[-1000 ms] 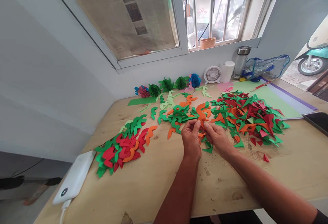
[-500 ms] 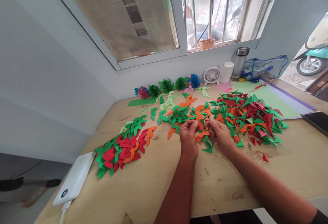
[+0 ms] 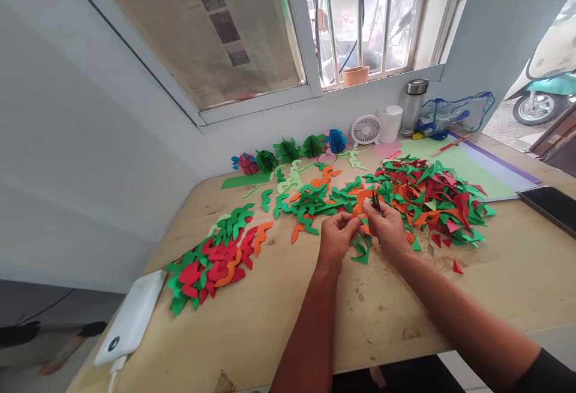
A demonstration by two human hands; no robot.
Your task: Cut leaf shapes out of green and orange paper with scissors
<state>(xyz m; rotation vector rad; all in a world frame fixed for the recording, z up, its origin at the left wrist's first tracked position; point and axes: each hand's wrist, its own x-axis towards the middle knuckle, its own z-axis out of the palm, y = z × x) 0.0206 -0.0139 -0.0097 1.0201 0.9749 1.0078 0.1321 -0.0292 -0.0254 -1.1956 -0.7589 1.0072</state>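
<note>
My left hand (image 3: 336,240) is closed in a pinch on a wavy orange paper piece (image 3: 361,201), which shows between my two hands. Small dark scissors (image 3: 375,201) stick up from my right hand (image 3: 389,230), whose fingers wrap round them beside the orange paper. Just below lies a green paper scrap (image 3: 360,250) on the table. To the right is a heap of green, red and orange scraps (image 3: 432,201). Wavy green cutouts (image 3: 310,201) lie loosely piled to the left of my hands.
A pile of red and green cutouts (image 3: 216,264) lies at the left, near a white power bank (image 3: 130,318). Folded paper flowers (image 3: 288,150), a small fan (image 3: 366,131) and a glass bottle (image 3: 413,108) line the wall. A phone (image 3: 551,207) rests at the right edge.
The scissors now stand up more visibly from my right hand. Both hands have shifted slightly relative to the paper, and the whole view has turned a little to the right.
</note>
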